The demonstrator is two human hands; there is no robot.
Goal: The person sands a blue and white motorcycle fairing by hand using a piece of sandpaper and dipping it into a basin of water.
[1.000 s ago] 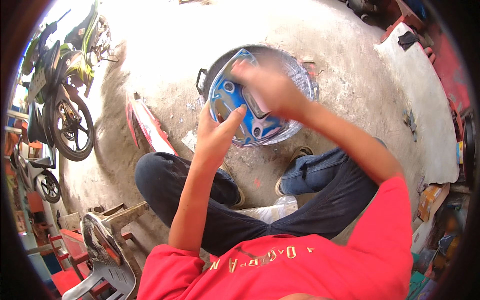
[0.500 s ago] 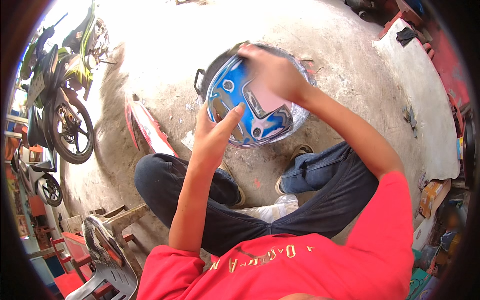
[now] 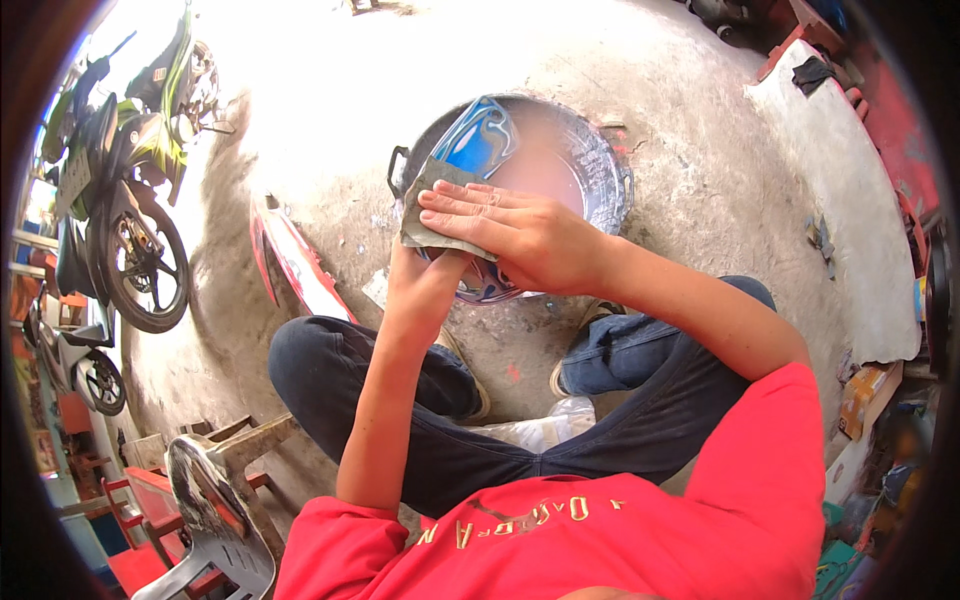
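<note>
A glossy blue motorcycle body panel (image 3: 472,148) with silver swirls is held tilted over a round dark basin (image 3: 603,165) of pinkish water. My left hand (image 3: 420,290) grips the panel's near left end, its fingers mostly hidden under the panel and the sheet. With fingers laid flat and together, my right hand (image 3: 540,235) presses a grey-green sheet of sandpaper (image 3: 412,230) against the panel, just above the left thumb. Both hands nearly touch. The panel's near part is largely covered by the sheet and the right hand.
A red and white body panel (image 3: 300,262) lies on the concrete floor left of the basin. Motorcycles (image 3: 140,240) stand further left. Near the lower left is a worn grey plastic chair (image 3: 215,515). A pale plastic bag (image 3: 545,428) lies between my legs.
My right hand has swept from the panel's far end back toward my left hand, and the sandpaper now shows. The panel has tilted, uncovering more of the basin's water.
</note>
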